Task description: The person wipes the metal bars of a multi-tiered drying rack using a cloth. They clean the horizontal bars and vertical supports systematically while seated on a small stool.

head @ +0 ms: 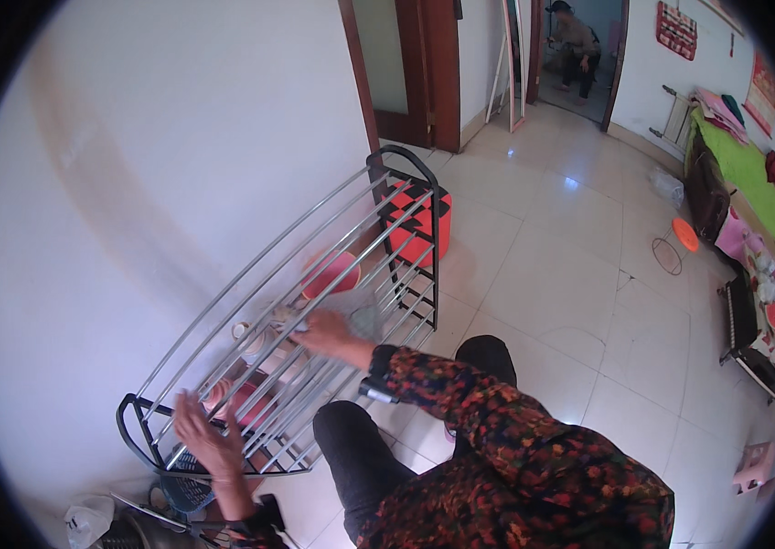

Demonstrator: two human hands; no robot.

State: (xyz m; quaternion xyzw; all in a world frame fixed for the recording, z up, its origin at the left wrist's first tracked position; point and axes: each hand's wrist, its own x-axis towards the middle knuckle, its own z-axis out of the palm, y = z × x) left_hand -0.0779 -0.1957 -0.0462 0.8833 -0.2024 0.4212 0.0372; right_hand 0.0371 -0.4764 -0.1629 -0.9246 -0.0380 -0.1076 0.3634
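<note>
A metal rack (pixel 332 295) with several silver rails and black end frames stands along the white wall before me. My right hand (pixel 325 334) is over its upper rails, blurred. In its fingers is a pale, crumpled thing that looks like a cloth (pixel 286 316), pressed against a rail. My left hand (pixel 207 434) is at the near left end of the rack, fingers apart and holding nothing. Whether it touches the rails I cannot tell. Below the upper rails sit a pink basin (pixel 334 276), a whitish bottle (pixel 260 345) and a reddish container (pixel 255 405), partly hidden by the rails.
A red-and-black checkered stool (pixel 421 230) stands behind the rack's far end. Beneath the near end are a dark plastic basket (pixel 185 488) and a white plastic bag (pixel 89 518). An orange round stool (pixel 684 235) is on the tiled floor. A person (pixel 576 48) sits beyond the doorway.
</note>
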